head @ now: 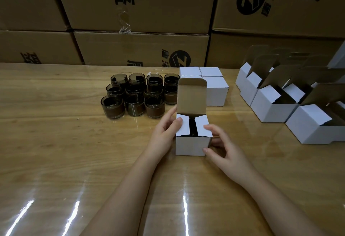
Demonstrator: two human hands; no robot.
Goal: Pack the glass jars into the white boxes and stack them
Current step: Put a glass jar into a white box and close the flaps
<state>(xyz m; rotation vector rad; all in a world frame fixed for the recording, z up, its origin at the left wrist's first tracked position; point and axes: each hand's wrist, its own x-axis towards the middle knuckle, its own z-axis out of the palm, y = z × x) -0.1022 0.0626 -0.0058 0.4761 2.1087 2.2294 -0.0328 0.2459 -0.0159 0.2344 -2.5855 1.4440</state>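
Glossy wood-grain bench (pixel 56 151), under a shiny clear film, carries one small square white box (pixel 190 145) of matte card between both hands. The left hand (pixel 164 129) wraps the box's left wall, thumb pressing the left side flap down. The right hand (pixel 222 148) curls round the right front corner, thumb on the right flap. Between the two flaps a dark jar (pixel 192 127) shows inside. The lid flap (pixel 192 95), raw brown inside, stands upright. Beyond sit rows of squat smoky glass jars (pixel 134 95) with brown bands, closed white boxes (pixel 211 86) beside them, open white boxes (pixel 270 105) at right, and brown corrugated cartons (pixel 141 11) behind.
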